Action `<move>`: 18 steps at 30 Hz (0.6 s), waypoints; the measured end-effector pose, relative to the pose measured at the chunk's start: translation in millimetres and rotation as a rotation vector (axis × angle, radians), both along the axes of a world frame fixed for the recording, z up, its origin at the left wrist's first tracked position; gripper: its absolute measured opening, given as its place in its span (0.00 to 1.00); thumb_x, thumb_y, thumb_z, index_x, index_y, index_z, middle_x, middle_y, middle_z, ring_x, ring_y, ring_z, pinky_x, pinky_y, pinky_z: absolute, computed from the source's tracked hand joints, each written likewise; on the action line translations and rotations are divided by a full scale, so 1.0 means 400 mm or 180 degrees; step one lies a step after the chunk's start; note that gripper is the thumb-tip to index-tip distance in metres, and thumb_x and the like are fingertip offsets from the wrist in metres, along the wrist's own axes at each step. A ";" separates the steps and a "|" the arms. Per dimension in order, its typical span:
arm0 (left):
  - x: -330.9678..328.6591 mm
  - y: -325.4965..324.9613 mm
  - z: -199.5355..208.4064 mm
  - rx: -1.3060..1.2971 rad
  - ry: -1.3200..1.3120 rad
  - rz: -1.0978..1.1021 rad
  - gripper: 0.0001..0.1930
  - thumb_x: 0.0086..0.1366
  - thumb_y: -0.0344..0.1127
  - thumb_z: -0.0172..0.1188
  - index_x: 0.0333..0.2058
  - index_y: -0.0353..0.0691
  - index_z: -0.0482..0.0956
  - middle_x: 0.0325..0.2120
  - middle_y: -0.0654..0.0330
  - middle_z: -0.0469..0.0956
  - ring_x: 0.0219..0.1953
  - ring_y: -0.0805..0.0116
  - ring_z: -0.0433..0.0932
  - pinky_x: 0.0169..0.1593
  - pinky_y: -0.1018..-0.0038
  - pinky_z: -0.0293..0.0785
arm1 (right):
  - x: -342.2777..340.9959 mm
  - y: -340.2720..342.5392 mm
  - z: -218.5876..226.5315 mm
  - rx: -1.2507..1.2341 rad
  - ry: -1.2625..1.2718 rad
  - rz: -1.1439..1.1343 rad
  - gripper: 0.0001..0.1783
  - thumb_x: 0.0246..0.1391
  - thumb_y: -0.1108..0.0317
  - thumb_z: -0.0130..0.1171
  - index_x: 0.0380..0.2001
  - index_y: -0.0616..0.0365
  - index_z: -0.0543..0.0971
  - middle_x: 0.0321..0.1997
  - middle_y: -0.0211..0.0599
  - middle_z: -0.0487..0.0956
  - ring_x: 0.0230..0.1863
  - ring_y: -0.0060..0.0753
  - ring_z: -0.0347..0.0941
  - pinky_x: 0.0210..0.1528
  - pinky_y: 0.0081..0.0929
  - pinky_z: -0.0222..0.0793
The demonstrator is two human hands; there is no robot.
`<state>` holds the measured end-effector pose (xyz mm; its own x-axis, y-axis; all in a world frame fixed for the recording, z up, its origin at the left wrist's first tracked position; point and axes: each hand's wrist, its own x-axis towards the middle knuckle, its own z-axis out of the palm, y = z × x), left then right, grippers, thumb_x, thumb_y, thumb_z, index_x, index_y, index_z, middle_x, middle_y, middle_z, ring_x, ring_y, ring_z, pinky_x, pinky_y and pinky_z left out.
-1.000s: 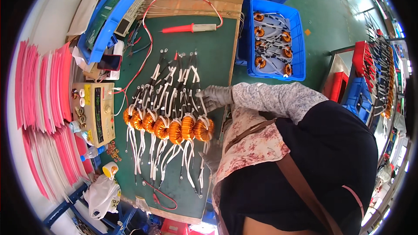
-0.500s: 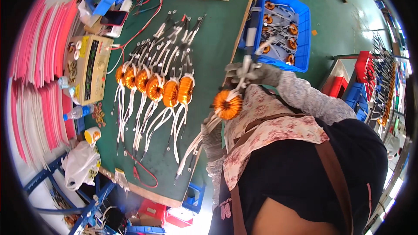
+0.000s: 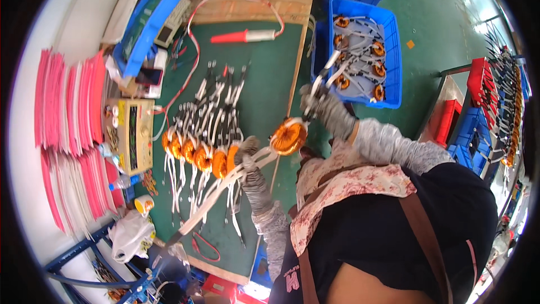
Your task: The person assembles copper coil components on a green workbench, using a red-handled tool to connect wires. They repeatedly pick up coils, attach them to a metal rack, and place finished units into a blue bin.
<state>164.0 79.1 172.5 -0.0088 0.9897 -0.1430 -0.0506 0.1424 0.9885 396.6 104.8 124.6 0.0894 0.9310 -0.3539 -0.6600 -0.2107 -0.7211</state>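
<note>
A copper-wound ring coil (image 3: 289, 137) hangs in the air between my gloved hands, over the bench's right edge. My left hand (image 3: 253, 173) is closed round the long white sleeved leads (image 3: 211, 198) on its left side, which slant down across the bench. On the coil's other side, my right hand (image 3: 331, 114) grips the shorter leads; their white ends (image 3: 331, 66) stick up past the fingers. Left of my left hand, several similar coils (image 3: 203, 159) lie in a row on the green bench mat (image 3: 264, 73), leads stretched both ways. My left hand partly hides the row's right end.
A blue crate (image 3: 397, 50) with more coils stands beyond my right hand. A red-and-white probe (image 3: 242, 36) lies at the bench's far end. Along the left are a beige meter (image 3: 143, 135), pink-and-white sheet stacks (image 3: 67, 101), a yellow-and-white cup (image 3: 144, 204) and a plastic bag (image 3: 130, 235).
My left hand has moved up and left along the leads, over the row's right end. The held coil and its leads have swung to a flatter slant. The view has shifted too.
</note>
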 end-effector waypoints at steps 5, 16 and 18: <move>0.220 0.105 -0.170 -0.0607 -0.0756 -0.0700 0.22 0.62 0.36 0.47 0.52 0.31 0.59 0.47 0.51 0.65 0.47 0.60 0.69 0.48 0.72 0.68 | 0.026 0.089 0.008 0.0176 0.1234 0.0322 0.21 0.51 0.65 0.54 0.48 0.57 0.65 0.37 0.31 0.70 0.37 0.30 0.69 0.41 0.22 0.67; 0.861 0.274 -0.337 -0.0550 0.1854 -0.2690 0.24 0.61 0.41 0.48 0.51 0.29 0.62 0.47 0.46 0.67 0.49 0.56 0.68 0.49 0.71 0.64 | 0.581 0.285 -0.198 -0.1726 -0.1466 0.1199 0.10 0.48 0.56 0.52 0.32 0.46 0.77 0.30 0.28 0.78 0.31 0.29 0.73 0.36 0.32 0.64; 0.911 0.319 -0.325 -0.0039 0.2061 -0.3119 0.24 0.61 0.42 0.48 0.50 0.29 0.64 0.47 0.45 0.68 0.48 0.55 0.68 0.50 0.71 0.64 | 0.724 0.286 -0.280 -0.1270 -0.2158 0.1823 0.10 0.48 0.56 0.51 0.32 0.43 0.77 0.30 0.27 0.78 0.32 0.28 0.73 0.34 0.32 0.64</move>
<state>528.3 206.7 42.4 0.6813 0.6125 -0.4009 0.5976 -0.1491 0.7878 686.3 219.1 12.7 -0.0385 0.7197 -0.6932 0.1476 -0.6821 -0.7163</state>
